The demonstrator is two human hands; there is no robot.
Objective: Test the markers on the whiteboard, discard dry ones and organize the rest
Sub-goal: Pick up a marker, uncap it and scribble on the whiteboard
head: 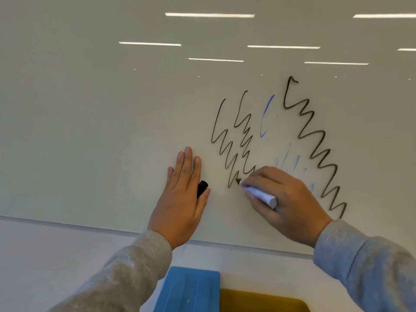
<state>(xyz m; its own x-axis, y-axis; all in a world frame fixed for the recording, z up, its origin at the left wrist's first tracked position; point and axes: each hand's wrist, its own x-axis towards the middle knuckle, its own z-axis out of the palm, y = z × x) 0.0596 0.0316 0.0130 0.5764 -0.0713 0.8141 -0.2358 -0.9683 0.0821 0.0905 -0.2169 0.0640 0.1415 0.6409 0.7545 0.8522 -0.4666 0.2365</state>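
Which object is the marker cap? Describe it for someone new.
Start at the whiteboard, left of the black zigzags. The left hand lies flat there; the marker cap is the short black cylinder between its fingers, unlike the white marker in the right hand.

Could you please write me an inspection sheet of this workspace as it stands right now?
Surface: whiteboard carries three black zigzags and faint blue strokes.
Job's things: marker, tip on the board at a zigzag's end; black cap.
Clutter: nothing seen.
Grippers: right hand grips the marker; left hand lies flat on the board, cap tucked between thumb and fingers.
Cables: nothing seen.
Surroundings: blue container and yellow container below; ceiling lights reflected.
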